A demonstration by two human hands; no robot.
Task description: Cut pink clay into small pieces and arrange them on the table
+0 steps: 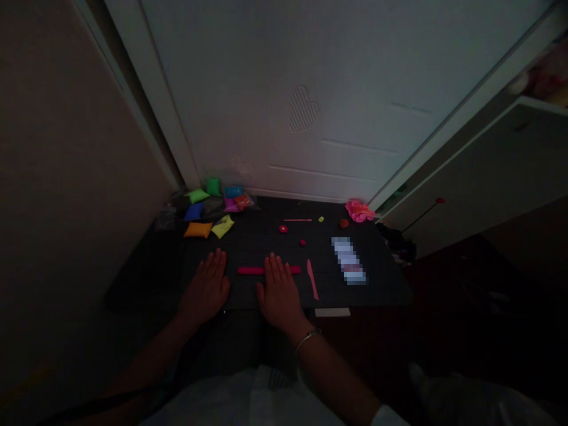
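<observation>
One pink rod (245, 271) lies on the dark table (239, 248), its middle hidden under the flat, open right hand (278, 291); the open left hand (207, 286) rests beside it. Whatever's under either palm I can't see.

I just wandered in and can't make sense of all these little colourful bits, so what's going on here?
Someone is sitting or standing at a dark table. Their right hand lies flat over a pink rod, while the left hand rests on the table beside it. A pink knife lies to the right of the rod. Farther back are a small red flower and a thin pink stick, with colourful packets at the left.
</observation>
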